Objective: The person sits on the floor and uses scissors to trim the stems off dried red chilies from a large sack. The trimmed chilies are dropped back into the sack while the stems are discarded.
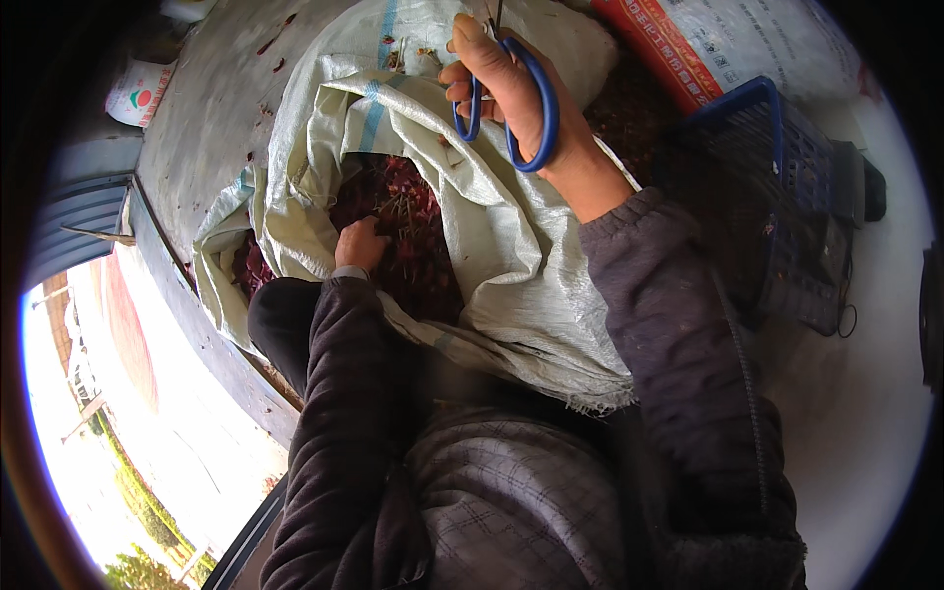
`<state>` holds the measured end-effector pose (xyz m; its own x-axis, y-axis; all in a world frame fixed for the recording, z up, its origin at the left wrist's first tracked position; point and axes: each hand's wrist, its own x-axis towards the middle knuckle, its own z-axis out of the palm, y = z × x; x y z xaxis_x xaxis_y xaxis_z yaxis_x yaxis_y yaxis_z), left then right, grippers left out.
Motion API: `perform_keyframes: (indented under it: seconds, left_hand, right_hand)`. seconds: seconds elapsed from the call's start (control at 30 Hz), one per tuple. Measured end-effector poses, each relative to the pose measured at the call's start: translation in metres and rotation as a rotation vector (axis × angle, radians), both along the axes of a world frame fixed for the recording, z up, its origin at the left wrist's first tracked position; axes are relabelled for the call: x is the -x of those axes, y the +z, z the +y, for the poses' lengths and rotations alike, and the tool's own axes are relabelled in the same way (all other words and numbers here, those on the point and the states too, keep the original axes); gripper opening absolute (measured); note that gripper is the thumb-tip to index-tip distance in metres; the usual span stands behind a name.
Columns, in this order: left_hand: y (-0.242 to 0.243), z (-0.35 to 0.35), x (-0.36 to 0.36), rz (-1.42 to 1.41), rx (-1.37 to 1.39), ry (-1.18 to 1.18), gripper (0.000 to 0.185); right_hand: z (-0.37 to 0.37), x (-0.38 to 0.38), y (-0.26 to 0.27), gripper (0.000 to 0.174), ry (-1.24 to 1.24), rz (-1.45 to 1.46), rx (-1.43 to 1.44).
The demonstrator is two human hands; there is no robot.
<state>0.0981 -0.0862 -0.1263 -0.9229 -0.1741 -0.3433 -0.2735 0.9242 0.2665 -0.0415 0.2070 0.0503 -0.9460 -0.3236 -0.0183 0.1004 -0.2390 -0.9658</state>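
Before me a white woven plastic sack (487, 192) lies open with its rim rolled back. Dark red dried plant pieces with thin stems (409, 228) fill its mouth. My left hand (361, 247) reaches into the opening and touches the red pieces; its fingertips are partly hidden, so I cannot tell whether it grips any. Above the sack's far right side, my right hand (501, 81) is raised around a pair of scissors with blue handles (544, 110). The blades point away from me and are mostly hidden behind the fingers.
To the right stands a blue plastic basket (789, 155), beside a printed red-and-white sack (737, 51). A smaller woven sack (221, 251) with red pieces sits by my left knee. A white printed container (140, 92) lies farther left on the concrete floor (214, 96), near a doorway edge (199, 324).
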Motion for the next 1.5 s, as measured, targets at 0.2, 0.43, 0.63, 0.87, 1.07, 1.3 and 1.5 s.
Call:
perform_keyframes:
  seconds: [0.2,0.43,0.63,0.87,1.07,1.3,1.5]
  left_hand:
    - [0.028,0.004,-0.006,0.188,-0.173,0.271,0.040]
    - [0.079,0.027,-0.014,0.512,-0.780,0.514,0.026]
    - [0.100,0.044,-0.006,0.551,-0.696,0.570,0.022]
    - [0.109,0.074,0.003,0.667,-0.362,0.369,0.024]
    - [0.126,0.079,0.015,0.528,-0.451,0.366,0.017]
    - [0.119,0.070,0.017,0.624,-0.480,0.397,0.020]
    - [0.080,0.048,-0.007,0.648,-0.678,0.552,0.018]
  right_hand:
    - [-0.007,0.004,-0.016,0.082,0.039,0.048,-0.345]
    - [-0.018,-0.038,-0.028,0.099,0.375,0.489,-1.003]
    - [-0.020,-0.056,-0.034,0.097,0.448,0.542,-1.039]
    - [-0.028,-0.067,-0.036,0.071,0.355,0.631,-1.014]
    - [-0.028,-0.069,-0.039,0.068,0.299,0.618,-0.890]
    - [-0.031,-0.073,-0.041,0.070,0.403,0.396,-0.628]
    - [-0.003,-0.034,0.015,0.053,0.257,-0.038,0.217]
